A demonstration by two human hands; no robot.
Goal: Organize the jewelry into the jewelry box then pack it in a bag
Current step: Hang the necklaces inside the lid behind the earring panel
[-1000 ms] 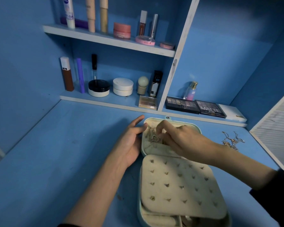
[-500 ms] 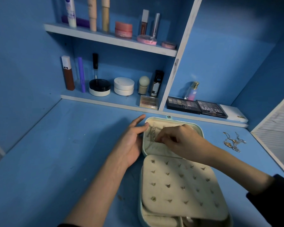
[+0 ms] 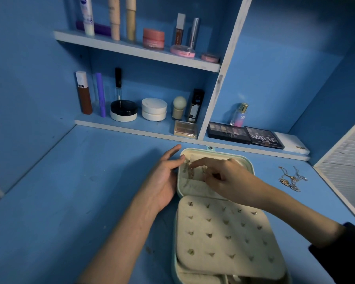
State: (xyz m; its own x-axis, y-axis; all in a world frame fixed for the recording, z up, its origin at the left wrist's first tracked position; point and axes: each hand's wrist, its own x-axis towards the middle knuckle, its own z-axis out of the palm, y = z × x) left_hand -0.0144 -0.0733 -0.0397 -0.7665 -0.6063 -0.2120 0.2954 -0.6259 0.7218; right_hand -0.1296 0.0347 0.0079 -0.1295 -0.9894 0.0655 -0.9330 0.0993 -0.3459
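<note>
Step in hand: hanging a chain in the lid half of the open jewelry box, which lies flat on the blue desk.

Right hand: reaches over the lid, fingers curled, fingertips pinching the chain near the top of the lid lining. The exact hook or loop is too small to make out.

Left hand: fingers straight, holding nothing, its fingertips against the left rim of the lid, steadying it.

Recommendation: keep the left hand bracing the rim so the light box does not slide. Seat one chain at a time and let its tail drop straight into the pocket below, as fine links are likely to tangle with those beside them.

Earring panel: lies over the near half of the box, several studs already set in it.

Outstanding: a small heap of necklaces on the desk, well right of the box. No bag is in view.

Surroundings: cosmetics on two shelves behind, eyeshadow palettes to the right. Nothing obstructs either hand
</note>
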